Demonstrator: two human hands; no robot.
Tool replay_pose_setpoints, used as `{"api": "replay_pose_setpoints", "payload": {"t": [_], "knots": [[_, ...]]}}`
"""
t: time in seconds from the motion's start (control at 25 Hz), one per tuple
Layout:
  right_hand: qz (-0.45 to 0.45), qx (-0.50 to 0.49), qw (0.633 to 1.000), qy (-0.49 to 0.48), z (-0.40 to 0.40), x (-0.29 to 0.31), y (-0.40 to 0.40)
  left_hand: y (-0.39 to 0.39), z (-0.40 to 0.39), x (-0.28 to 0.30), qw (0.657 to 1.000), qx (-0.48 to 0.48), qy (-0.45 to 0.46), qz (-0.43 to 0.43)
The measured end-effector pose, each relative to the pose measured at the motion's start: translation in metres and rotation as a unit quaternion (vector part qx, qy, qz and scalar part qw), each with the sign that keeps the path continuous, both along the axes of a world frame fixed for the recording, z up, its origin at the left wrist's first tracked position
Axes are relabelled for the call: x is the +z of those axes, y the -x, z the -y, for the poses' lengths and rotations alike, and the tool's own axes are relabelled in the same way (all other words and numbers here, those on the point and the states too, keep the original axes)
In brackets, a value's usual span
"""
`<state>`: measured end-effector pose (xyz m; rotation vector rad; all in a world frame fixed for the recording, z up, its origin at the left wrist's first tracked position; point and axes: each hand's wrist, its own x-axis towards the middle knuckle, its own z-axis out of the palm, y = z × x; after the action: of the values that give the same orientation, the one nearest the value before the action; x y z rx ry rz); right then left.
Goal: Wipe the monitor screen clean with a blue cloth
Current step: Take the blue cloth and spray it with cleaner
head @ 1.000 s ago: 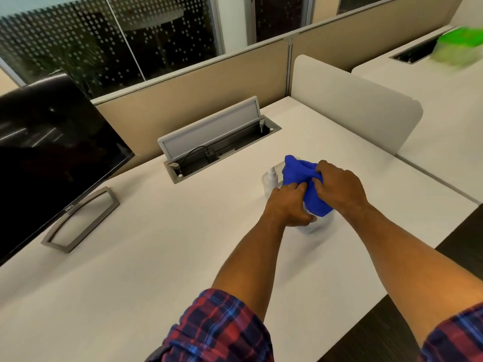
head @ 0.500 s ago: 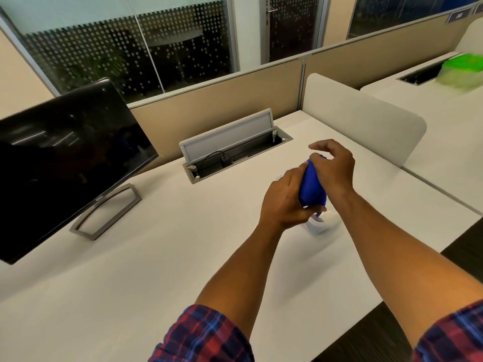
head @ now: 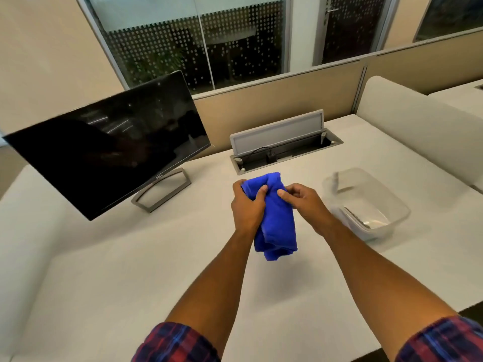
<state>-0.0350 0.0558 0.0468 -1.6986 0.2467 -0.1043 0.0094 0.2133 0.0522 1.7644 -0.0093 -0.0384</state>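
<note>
Above the white worktop (head: 104, 270), both hands now hold the bunched blue cloth (head: 274, 220) clear of the clear plastic tub (head: 386, 205), which a second ago lay under them. Left hand (head: 247, 207) grips its top, fingers curled round it; right hand (head: 303, 202) pinches its side. Black flat monitor (head: 104, 150) stands left, well apart, untouched. Grey open cable hatch (head: 279, 137) lies behind.

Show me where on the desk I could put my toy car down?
The widest bare patch of the desk lies in front of the monitor, left of the arms. Another lies between the clear tub and the white divider. The middle is crowded: both hands hold the blue cloth there.
</note>
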Motion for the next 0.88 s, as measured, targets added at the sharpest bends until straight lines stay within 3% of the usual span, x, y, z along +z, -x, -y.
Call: {"api": "replay_pose_setpoints", "payload": {"t": [0.08,0.16,0.36,0.52,0.68,0.8,0.88], "knots": [[-0.02,-0.008,1.0,0.0,-0.02,-0.01,-0.008,0.001,-0.015,-0.003,0.998,0.036,-0.037,0.02],[-0.045,-0.024,0.998,0.021,-0.034,-0.017,-0.015,0.005,-0.025,-0.01,0.992,0.012,-0.099,0.076],[-0.088,-0.061,0.994,0.003,-0.046,-0.031,-0.029,0.011,-0.036,-0.03,0.926,-0.11,-0.294,0.208],[-0.106,-0.057,0.991,0.057,-0.038,-0.035,-0.032,0.005,-0.034,-0.037,0.904,-0.153,-0.373,0.14],[-0.093,-0.037,0.984,0.144,-0.023,-0.03,-0.03,-0.004,-0.023,-0.037,0.9,-0.146,-0.398,0.101],[-0.052,-0.14,0.933,0.328,0.002,-0.023,-0.031,-0.009,-0.01,-0.035,0.899,-0.153,-0.402,0.088],[-0.018,-0.227,0.896,0.381,0.026,-0.017,-0.035,-0.011,-0.004,-0.034,0.899,-0.157,-0.401,0.085]]}}
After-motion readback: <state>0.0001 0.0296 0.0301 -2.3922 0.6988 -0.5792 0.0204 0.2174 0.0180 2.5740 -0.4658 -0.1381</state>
